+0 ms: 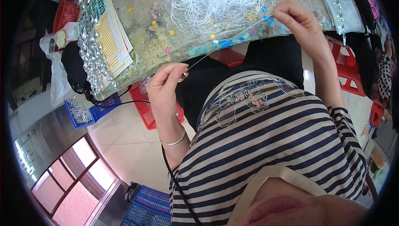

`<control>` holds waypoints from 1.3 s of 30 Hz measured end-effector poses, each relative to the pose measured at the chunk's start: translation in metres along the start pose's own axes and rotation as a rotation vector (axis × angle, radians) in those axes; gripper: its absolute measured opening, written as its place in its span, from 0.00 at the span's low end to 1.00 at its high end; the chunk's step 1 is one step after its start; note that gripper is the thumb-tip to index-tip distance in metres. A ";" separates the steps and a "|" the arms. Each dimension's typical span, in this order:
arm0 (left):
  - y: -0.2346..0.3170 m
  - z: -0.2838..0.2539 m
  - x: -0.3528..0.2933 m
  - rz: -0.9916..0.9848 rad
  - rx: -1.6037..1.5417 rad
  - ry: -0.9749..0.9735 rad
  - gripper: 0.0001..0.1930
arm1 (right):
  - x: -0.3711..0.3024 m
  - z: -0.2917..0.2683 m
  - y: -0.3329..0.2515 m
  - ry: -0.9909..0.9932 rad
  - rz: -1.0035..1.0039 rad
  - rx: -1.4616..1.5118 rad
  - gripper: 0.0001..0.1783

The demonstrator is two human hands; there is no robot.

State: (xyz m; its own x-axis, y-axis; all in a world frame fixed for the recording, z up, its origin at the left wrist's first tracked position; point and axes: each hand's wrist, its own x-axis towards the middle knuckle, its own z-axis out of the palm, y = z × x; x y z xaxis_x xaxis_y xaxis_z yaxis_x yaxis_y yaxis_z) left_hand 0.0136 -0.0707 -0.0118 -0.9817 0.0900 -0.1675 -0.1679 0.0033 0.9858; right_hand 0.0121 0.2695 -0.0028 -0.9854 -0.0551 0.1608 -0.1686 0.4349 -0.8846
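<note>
spanning hands: thin pale thread (208,54), drawn straight above the table's (153,55) near edge
left hand (164,85): fingertips pinched on thread and a small shiny bit
right hand (302,24): thumb and forefinger closed on thread
handling: likely light, limp, slippery; best pinched near ends
blue basket (84,124): clear glittery pieces
red basket (149,118): contents unclear

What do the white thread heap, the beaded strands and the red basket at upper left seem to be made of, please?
White thread heap: probably glossy synthetic, given shiny, springy loops.
Beaded strands: clear plastic or glass; faceted sparkle doesn't settle which.
Red basket: likely moulded plastic, given regular openings.
</note>
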 end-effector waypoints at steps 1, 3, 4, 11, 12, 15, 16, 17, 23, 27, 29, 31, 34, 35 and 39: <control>0.000 0.002 0.001 0.034 0.053 -0.025 0.05 | 0.001 -0.003 -0.004 0.032 0.029 0.000 0.08; 0.000 0.009 0.005 0.068 0.104 -0.046 0.05 | 0.005 -0.005 -0.019 0.040 0.009 0.038 0.08; 0.001 0.016 0.008 0.196 0.176 -0.031 0.05 | 0.006 -0.003 -0.026 0.055 -0.012 0.077 0.08; 0.030 0.065 0.022 0.430 0.087 0.032 0.06 | 0.028 0.046 -0.067 -0.121 -0.251 0.053 0.05; 0.032 0.070 0.019 0.433 0.090 0.035 0.06 | 0.030 0.051 -0.068 -0.122 -0.256 0.055 0.05; 0.030 0.078 0.014 0.134 -0.110 -0.148 0.06 | 0.034 0.061 -0.066 -0.105 -0.354 0.016 0.04; 0.029 0.078 0.012 0.135 -0.111 -0.147 0.06 | 0.033 0.062 -0.065 -0.106 -0.355 0.015 0.04; 0.028 0.076 0.010 0.099 -0.148 -0.135 0.06 | 0.032 0.062 -0.064 -0.114 -0.335 0.005 0.04; 0.020 0.061 0.006 0.068 -0.113 -0.143 0.07 | 0.031 0.048 -0.052 -0.066 -0.169 0.091 0.04; 0.015 0.063 0.004 0.035 -0.195 -0.150 0.07 | 0.026 0.049 -0.056 -0.089 -0.113 0.119 0.06; 0.016 0.064 0.004 0.045 -0.190 -0.135 0.07 | 0.024 0.051 -0.058 -0.105 -0.102 0.147 0.07; 0.018 0.063 0.004 0.078 -0.211 -0.112 0.07 | 0.022 0.052 -0.056 -0.106 -0.100 0.174 0.06; 0.018 0.064 0.003 0.097 -0.218 -0.111 0.07 | 0.018 0.057 -0.052 -0.157 -0.091 0.210 0.06; 0.017 0.066 0.002 0.096 -0.218 -0.114 0.07 | 0.017 0.058 -0.052 -0.206 -0.082 0.217 0.07; 0.018 0.070 0.000 0.075 -0.216 -0.147 0.06 | 0.011 0.065 -0.058 -0.256 -0.004 0.389 0.08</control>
State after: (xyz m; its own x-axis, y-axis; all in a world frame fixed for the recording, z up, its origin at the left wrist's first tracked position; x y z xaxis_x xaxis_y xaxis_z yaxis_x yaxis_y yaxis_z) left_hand 0.0172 -0.0011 0.0065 -0.9714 0.2254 -0.0750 -0.1258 -0.2202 0.9673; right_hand 0.0095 0.1848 0.0217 -0.9499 -0.2979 0.0945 -0.1198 0.0676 -0.9905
